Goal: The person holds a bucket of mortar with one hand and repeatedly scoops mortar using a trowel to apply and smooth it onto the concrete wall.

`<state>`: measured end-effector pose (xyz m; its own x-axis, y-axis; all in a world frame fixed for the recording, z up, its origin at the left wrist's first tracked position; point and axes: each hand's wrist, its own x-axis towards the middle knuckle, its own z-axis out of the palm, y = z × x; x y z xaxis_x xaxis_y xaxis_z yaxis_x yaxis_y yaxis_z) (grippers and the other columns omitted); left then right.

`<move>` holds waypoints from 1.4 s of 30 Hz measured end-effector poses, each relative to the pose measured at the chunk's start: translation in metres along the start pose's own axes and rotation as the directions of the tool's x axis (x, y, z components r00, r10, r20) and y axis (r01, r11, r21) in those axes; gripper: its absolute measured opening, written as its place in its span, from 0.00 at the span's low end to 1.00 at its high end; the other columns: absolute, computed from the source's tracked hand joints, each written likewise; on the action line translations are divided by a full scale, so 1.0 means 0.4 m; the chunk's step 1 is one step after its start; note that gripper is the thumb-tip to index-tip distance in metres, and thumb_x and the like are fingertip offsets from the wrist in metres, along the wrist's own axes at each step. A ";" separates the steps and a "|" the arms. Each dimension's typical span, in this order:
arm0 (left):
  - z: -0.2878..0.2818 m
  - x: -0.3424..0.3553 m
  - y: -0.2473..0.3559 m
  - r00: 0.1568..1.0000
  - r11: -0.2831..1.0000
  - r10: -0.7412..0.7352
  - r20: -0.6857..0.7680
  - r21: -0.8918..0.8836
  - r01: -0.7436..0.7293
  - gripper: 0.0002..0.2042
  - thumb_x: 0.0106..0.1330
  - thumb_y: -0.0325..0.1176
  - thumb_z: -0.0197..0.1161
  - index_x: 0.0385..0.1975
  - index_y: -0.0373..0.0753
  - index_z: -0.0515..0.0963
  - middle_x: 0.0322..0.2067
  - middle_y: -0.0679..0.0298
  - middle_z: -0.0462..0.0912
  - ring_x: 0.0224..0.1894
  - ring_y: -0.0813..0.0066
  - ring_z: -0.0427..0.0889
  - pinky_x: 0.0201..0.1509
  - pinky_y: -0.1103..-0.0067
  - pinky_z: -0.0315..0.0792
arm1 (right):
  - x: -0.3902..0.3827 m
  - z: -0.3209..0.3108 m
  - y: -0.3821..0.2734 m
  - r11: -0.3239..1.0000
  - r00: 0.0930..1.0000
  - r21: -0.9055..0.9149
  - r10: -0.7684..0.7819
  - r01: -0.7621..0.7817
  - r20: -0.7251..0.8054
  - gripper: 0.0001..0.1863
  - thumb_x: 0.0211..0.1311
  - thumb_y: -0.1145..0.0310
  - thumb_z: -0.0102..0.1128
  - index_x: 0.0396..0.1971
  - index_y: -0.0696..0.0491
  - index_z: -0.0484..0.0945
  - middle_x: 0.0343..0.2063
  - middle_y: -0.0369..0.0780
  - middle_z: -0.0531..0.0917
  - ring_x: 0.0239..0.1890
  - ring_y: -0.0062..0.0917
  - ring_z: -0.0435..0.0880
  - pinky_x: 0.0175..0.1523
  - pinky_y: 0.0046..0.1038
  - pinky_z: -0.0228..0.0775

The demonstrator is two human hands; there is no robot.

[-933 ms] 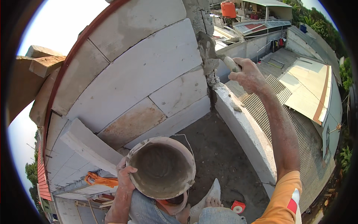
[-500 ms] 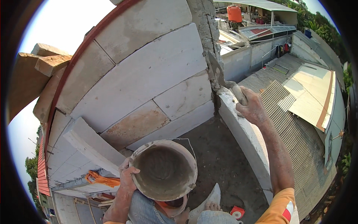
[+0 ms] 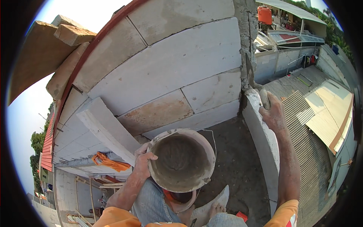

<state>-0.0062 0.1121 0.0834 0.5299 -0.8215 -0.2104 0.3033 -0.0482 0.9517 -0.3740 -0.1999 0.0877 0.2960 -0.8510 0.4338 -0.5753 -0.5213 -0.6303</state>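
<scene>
My left hand grips the rim of a round, mortar-smeared bucket above my knees. Grey wet mortar lies in its bottom, and its thin wire handle hangs to the right. In my right hand is the handle of a trowel, closed in my fingers. Its grey blade points up along a rough concrete column, where it meets the end of a low white block wall. Whether the blade touches the column I cannot tell.
A wall of large pale blocks rises ahead. One loose block leans out at left, near an orange cloth. A second bucket stands below the first. Corrugated roofs lie lower, beyond the low wall.
The view has swung left, so everything sits farther right in it. My left hand still holds the bucket, and the trowel remains in my right hand by the column.
</scene>
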 end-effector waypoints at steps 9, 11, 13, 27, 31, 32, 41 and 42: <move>0.094 0.048 0.057 1.000 0.999 0.020 0.021 -0.035 -0.019 0.29 0.46 0.15 0.53 0.54 0.27 0.77 0.47 0.56 0.84 0.45 0.68 0.83 0.53 0.74 0.77 | -0.176 -0.050 -0.080 0.988 0.959 0.097 0.090 -0.120 0.268 0.35 0.46 0.72 0.62 0.60 0.65 0.71 0.44 0.53 0.82 0.46 0.39 0.84 0.55 0.35 0.73; 0.089 0.077 0.055 0.998 0.999 0.013 0.062 -0.047 -0.010 0.29 0.47 0.16 0.54 0.55 0.28 0.77 0.46 0.57 0.84 0.45 0.69 0.83 0.53 0.74 0.78 | -0.252 -0.089 -0.165 0.950 0.908 0.110 0.240 -0.292 0.343 0.35 0.46 0.71 0.63 0.60 0.66 0.72 0.45 0.51 0.83 0.46 0.32 0.83 0.55 0.31 0.73; 0.130 0.099 0.053 0.998 0.998 0.018 0.053 -0.058 -0.015 0.28 0.47 0.16 0.55 0.54 0.29 0.78 0.44 0.59 0.84 0.43 0.72 0.82 0.51 0.76 0.77 | -0.302 -0.113 -0.200 0.873 0.892 0.276 0.306 -0.403 0.334 0.36 0.47 0.71 0.64 0.61 0.65 0.72 0.42 0.49 0.83 0.45 0.30 0.83 0.55 0.31 0.73; 0.132 0.108 -0.014 0.986 0.979 0.090 0.140 0.171 -0.113 0.25 0.49 0.16 0.57 0.51 0.30 0.82 0.37 0.69 0.83 0.37 0.82 0.77 0.45 0.82 0.73 | -0.217 0.184 -0.374 0.535 0.732 -0.547 -0.223 0.644 0.644 0.31 0.58 0.71 0.65 0.62 0.61 0.70 0.34 0.44 0.79 0.34 0.33 0.83 0.36 0.32 0.77; 0.096 0.086 0.001 0.981 0.979 0.153 0.118 0.119 -0.167 0.25 0.48 0.17 0.56 0.51 0.30 0.82 0.37 0.69 0.83 0.37 0.82 0.77 0.46 0.83 0.72 | -0.293 0.249 -0.429 0.293 0.615 -0.546 -0.254 0.785 0.747 0.32 0.56 0.72 0.66 0.63 0.62 0.72 0.31 0.40 0.79 0.31 0.27 0.79 0.29 0.26 0.75; 0.081 0.086 0.004 0.979 0.976 0.175 0.106 0.113 -0.187 0.26 0.49 0.17 0.55 0.53 0.30 0.81 0.38 0.69 0.83 0.38 0.83 0.77 0.46 0.83 0.72 | -0.308 0.244 -0.450 0.307 0.548 -0.482 -0.186 0.821 0.816 0.32 0.57 0.72 0.64 0.63 0.63 0.71 0.31 0.41 0.80 0.32 0.28 0.81 0.28 0.27 0.76; 0.085 0.076 0.027 0.945 0.932 0.304 0.117 0.167 -0.321 0.30 0.49 0.20 0.56 0.59 0.30 0.78 0.36 0.72 0.79 0.36 0.86 0.70 0.44 0.87 0.67 | -0.149 0.133 -0.509 0.696 0.595 -0.373 -0.096 0.613 0.798 0.27 0.56 0.76 0.56 0.59 0.62 0.73 0.33 0.53 0.81 0.36 0.42 0.86 0.38 0.41 0.80; 0.089 0.072 0.036 0.937 0.922 0.325 0.127 0.177 -0.344 0.29 0.49 0.21 0.56 0.58 0.30 0.78 0.30 0.74 0.76 0.31 0.86 0.67 0.38 0.88 0.64 | -0.141 0.127 -0.516 0.694 0.599 -0.380 -0.092 0.611 0.795 0.27 0.56 0.76 0.56 0.59 0.62 0.73 0.33 0.53 0.81 0.36 0.42 0.86 0.38 0.41 0.80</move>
<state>-0.0148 0.0675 0.0991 0.4945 -0.8577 0.1409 -0.0430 0.1378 0.9895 -0.2334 -0.0475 0.1607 0.8366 -0.5123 -0.1940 -0.5087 -0.8579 0.0723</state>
